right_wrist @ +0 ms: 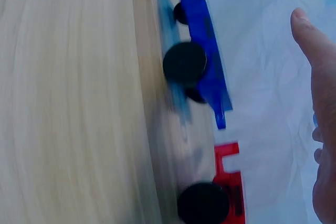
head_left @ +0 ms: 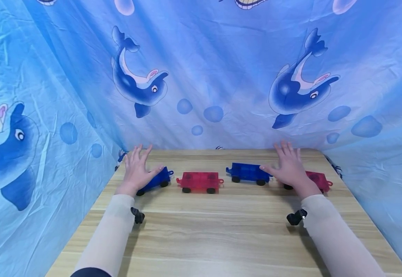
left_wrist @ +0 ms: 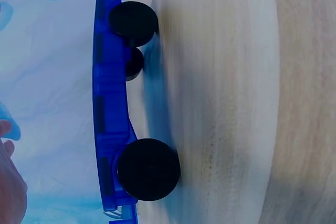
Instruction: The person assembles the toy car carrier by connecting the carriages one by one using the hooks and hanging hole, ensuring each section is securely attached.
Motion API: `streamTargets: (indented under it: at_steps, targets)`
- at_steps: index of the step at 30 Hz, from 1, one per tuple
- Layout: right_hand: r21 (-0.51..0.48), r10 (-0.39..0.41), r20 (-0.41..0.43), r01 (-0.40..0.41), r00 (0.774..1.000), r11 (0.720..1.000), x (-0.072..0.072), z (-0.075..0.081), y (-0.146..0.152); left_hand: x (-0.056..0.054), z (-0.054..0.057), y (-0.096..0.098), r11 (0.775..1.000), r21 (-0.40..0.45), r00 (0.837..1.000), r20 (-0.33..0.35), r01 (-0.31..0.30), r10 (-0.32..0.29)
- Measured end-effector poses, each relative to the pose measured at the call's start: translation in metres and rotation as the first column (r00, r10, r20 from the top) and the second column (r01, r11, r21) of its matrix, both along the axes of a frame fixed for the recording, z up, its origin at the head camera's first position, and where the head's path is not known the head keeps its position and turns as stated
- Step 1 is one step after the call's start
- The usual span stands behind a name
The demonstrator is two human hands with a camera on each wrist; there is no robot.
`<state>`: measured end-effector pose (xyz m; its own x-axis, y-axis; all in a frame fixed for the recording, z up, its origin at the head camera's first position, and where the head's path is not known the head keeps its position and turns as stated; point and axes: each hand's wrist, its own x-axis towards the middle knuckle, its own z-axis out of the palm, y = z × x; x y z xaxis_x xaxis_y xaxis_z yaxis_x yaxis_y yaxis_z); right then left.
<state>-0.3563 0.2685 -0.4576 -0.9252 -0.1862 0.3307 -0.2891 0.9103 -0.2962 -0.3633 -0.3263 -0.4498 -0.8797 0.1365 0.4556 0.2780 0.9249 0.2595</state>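
Two blue and two red translucent toy train cars stand on black wheels near the table's back edge. My left hand point(head_left: 138, 171), fingers spread, reaches over the leftmost blue car point(head_left: 156, 181), covering part of it. In the left wrist view that blue car point(left_wrist: 109, 103) shows side-on, with fingers point(left_wrist: 10, 182) at the left edge. Right of it stands a red car point(head_left: 200, 181), then another blue car point(head_left: 246, 172). My right hand point(head_left: 289, 165) extends with straight fingers over the second red car point(head_left: 319, 180), its thumb overlapping the blue car's end. Both hands hold nothing.
The wooden table point(head_left: 204, 231) stretches toward me. A blue dolphin-printed curtain point(head_left: 201, 77) hangs behind it and along both sides. Small black cameras sit on the left wrist point(head_left: 137, 215) and right wrist point(head_left: 296, 217).
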Motion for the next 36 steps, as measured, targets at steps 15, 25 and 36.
streamTargets:
  at_steps: [15,25,36]
  targets:
    - [-0.051,0.042,-0.020,-0.043,0.999,0.998,0.002,0.002,-0.044,0.007,0.002,-0.004,0.995,0.097,0.999,-0.023,0.029,-0.026]
    - [-0.128,0.083,-0.008,-0.083,0.997,0.988,0.005,-0.001,-0.079,0.013,-0.003,0.001,0.983,0.177,0.999,-0.034,0.042,-0.037]
    - [-0.226,0.125,0.069,-0.107,0.990,0.968,0.013,-0.004,-0.124,0.012,-0.012,0.010,0.974,0.221,0.999,0.006,0.048,-0.051]
